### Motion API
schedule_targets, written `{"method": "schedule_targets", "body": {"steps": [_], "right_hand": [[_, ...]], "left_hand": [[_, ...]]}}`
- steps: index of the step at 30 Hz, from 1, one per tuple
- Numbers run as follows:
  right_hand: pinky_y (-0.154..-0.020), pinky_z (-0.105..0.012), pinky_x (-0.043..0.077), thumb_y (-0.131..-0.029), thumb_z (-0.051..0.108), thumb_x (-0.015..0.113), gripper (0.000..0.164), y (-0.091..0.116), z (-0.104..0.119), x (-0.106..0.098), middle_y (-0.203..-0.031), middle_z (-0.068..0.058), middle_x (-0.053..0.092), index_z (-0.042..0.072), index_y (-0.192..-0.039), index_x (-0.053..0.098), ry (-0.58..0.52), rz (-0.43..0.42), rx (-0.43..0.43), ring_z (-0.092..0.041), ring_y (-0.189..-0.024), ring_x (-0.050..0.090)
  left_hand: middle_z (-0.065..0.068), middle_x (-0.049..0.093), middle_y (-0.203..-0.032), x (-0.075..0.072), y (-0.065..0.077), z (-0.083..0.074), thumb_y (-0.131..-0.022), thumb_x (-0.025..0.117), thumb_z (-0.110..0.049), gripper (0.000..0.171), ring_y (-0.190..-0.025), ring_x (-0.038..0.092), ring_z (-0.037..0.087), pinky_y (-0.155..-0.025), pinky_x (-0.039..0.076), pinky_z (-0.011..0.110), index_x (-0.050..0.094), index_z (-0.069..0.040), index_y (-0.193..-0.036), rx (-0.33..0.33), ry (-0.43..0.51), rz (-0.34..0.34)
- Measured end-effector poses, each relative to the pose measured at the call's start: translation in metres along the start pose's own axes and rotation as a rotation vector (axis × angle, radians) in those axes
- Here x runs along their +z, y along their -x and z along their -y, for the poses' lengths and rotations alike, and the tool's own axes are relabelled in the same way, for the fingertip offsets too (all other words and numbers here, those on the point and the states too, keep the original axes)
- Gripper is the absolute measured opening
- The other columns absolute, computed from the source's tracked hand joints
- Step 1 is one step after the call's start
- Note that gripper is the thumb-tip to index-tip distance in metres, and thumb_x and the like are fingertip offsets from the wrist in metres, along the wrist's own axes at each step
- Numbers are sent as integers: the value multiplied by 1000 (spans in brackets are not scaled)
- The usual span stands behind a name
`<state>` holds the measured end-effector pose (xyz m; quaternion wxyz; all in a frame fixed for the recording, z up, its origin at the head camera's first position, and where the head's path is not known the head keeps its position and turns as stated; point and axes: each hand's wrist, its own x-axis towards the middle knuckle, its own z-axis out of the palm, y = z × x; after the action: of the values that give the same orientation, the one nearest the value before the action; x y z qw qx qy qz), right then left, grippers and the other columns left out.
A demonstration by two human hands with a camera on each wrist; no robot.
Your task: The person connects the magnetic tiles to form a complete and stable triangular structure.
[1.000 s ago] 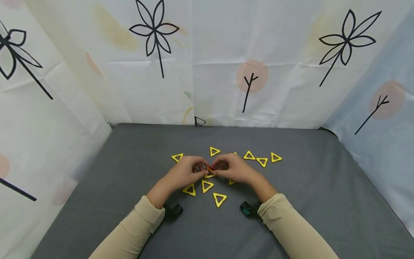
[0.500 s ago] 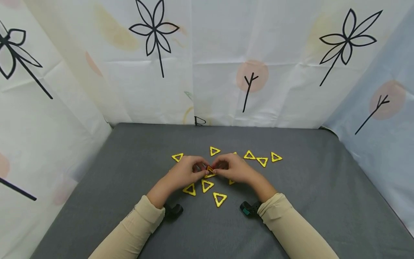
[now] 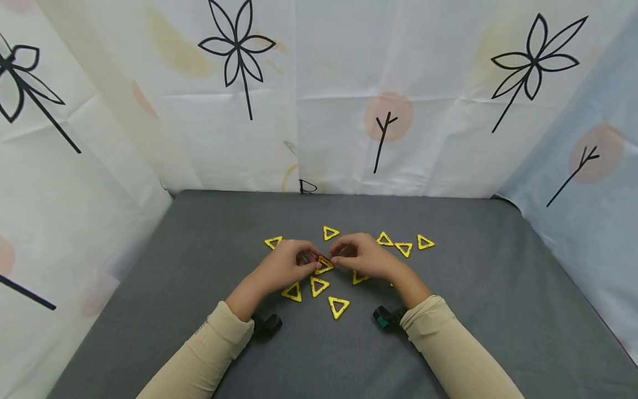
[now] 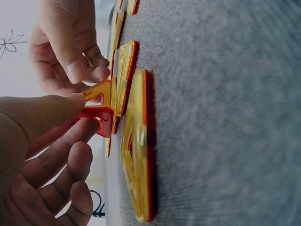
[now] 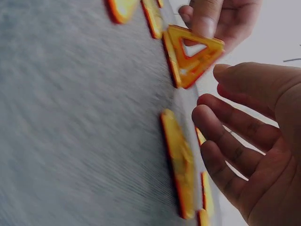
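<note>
My left hand point(image 3: 289, 260) pinches a raised triangular building tile point(image 5: 207, 60) between thumb and fingers. In the right wrist view this tile stands tilted, its lower edge at another tile point(image 5: 171, 61) lying on the cloth. A red piece point(image 4: 106, 120) shows behind the yellow one in the left wrist view, right at my left fingertips. My right hand point(image 3: 366, 257) hovers just right of the raised tile, apart from it, fingers loosely bent around nothing. Below the hands lie flat yellow triangles with open centres, among them one tile point(image 3: 319, 295) near my left thumb and another point(image 3: 360, 281) under my right hand.
More yellow triangles lie around: one point(image 3: 339, 316) nearest me, one point(image 3: 273, 247) at the left, one point(image 3: 330, 237) behind the hands and several at the right, such as the tile point(image 3: 425, 246). Grey cloth point(image 3: 473, 288) covers the table; a patterned curtain point(image 3: 334, 72) hangs behind.
My right hand has let go of the raised tile and shifted slightly right, uncovering more of the flat tile beneath it. My left hand has stayed in place, still pinching.
</note>
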<state>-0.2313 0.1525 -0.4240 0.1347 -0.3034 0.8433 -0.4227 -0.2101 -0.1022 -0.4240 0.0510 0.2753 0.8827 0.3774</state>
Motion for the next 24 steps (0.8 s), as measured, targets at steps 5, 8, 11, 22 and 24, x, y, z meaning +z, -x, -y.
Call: {"method": "schedule_targets", "body": {"steps": [5,8,11,22,24], "right_hand": [[-90,-42,59,-103,19,73,28,4,-4,-13,-122,-12,75,4,-126,73,35,3,23,-23,-106,73],[-91,-44,58,-102,21,74,30,6,-6,-21,-122,-12,75,5,-127,74,77,-4,40,-21,-105,71],[-93,-45,58,-100,21,76,31,8,-9,-27,-122,-11,74,6,-127,74,107,-15,71,-22,-107,70],[-89,-41,55,-97,20,81,33,13,-16,-36,-119,-9,71,8,-127,74,133,-16,126,-21,-103,65],[-89,-41,56,-96,21,81,36,14,-15,-37,-119,-10,71,7,-128,73,137,-1,121,-22,-103,65]], "left_hand": [[-2,78,-96,-1,0,0,-97,79,-17,15,-75,67,6,-69,55,28,78,-13,-112,-13,-3,3],[-3,77,-96,-2,0,1,-97,80,-19,15,-73,65,7,-68,54,28,78,-15,-111,-33,-11,2],[-4,76,-96,-2,0,1,-97,80,-21,15,-73,65,7,-67,54,29,78,-17,-111,-55,-20,-9],[-2,72,-101,-3,2,0,-96,82,-25,12,-77,62,8,-72,54,32,78,-19,-105,-84,-68,-76],[0,72,-104,-3,2,-1,-96,82,-26,13,-78,61,9,-73,53,32,78,-19,-106,-96,-77,-87]]}}
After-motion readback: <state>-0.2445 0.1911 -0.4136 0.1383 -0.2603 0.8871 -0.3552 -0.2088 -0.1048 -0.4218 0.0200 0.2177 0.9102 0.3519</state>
